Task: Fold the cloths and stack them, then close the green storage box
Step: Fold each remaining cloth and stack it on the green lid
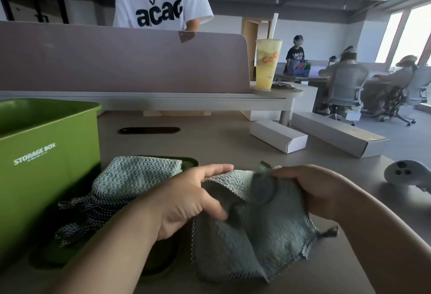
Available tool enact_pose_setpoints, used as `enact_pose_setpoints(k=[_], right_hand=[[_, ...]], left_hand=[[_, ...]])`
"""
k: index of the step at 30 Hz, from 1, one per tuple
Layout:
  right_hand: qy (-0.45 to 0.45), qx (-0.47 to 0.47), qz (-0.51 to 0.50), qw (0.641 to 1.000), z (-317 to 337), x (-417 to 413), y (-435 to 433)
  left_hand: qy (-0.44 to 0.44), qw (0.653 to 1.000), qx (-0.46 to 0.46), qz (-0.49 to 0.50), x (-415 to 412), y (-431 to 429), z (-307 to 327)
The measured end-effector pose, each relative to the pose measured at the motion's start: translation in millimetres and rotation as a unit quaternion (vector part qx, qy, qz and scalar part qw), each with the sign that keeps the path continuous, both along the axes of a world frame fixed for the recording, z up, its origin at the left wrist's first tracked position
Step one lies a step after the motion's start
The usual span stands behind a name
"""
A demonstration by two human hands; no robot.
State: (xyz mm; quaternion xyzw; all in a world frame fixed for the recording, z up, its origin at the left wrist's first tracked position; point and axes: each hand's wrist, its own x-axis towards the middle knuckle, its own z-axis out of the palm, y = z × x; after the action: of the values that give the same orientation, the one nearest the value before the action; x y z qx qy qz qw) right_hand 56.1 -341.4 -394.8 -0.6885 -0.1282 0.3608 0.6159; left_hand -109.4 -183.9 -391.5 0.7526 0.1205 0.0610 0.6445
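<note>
The beige worktop (233, 144) carries a green storage box (46, 165) at the left, with a dark green lid (189, 162) lying flat just beside it. Farther back lie a small white carton (277, 136) and a long carton (338, 133). A grey controller (404, 173) rests at the right.

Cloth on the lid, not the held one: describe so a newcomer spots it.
Start at the green storage box on the left of the desk. Just right of it a dark green lid lies flat, and the pale teal cloth rests on it. Unlike the other cloth, gripped by left hand and right hand, no hand holds it.
</note>
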Motion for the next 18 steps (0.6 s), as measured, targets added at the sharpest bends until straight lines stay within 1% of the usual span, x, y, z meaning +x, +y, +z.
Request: enact_pose_setpoints(k=[2,3,4,5,6,7,8,10,12,14,16,18], right_hand=[[0.022,0.063,0.020,0.998,6,0,-2],[0.026,0.101,0.024,0.994,9,0,-3],[0.026,0.142,0.023,0.989,12,1,-6],[0.033,0.182,0.015,0.983,15,2,-8],[0.046,0.215,0.003,0.975,15,5,-10],[0.061,0.235,-0.007,0.970,17,5,-12],[0.074,0.242,-0.018,0.967,17,6,-13],[0.094,0.239,-0.035,0.966,15,7,-15],[0.082,0.237,-0.038,0.967,15,6,-17],[0.073,0.243,-0.044,0.966,17,5,-17],[0.060,0.265,-0.054,0.961,19,3,-16],[0.051,0.309,-0.050,0.948,19,7,-16]], left_hand=[[-0.025,0.997,0.052,0.056,5,-2,-2],[-0.035,0.994,0.059,0.088,8,-3,-4],[-0.043,0.990,0.037,0.126,11,-3,-4],[-0.049,0.985,-0.020,0.164,14,-1,-4],[-0.043,0.974,-0.101,0.198,16,1,-2],[-0.031,0.958,-0.185,0.215,17,4,-1],[-0.017,0.941,-0.251,0.225,16,8,0],[-0.019,0.919,-0.315,0.237,14,16,1],[-0.027,0.908,-0.343,0.237,11,17,3],[-0.029,0.910,-0.345,0.228,9,14,6],[-0.046,0.920,-0.331,0.203,6,11,12],[-0.073,0.937,-0.293,0.179,3,10,18]])
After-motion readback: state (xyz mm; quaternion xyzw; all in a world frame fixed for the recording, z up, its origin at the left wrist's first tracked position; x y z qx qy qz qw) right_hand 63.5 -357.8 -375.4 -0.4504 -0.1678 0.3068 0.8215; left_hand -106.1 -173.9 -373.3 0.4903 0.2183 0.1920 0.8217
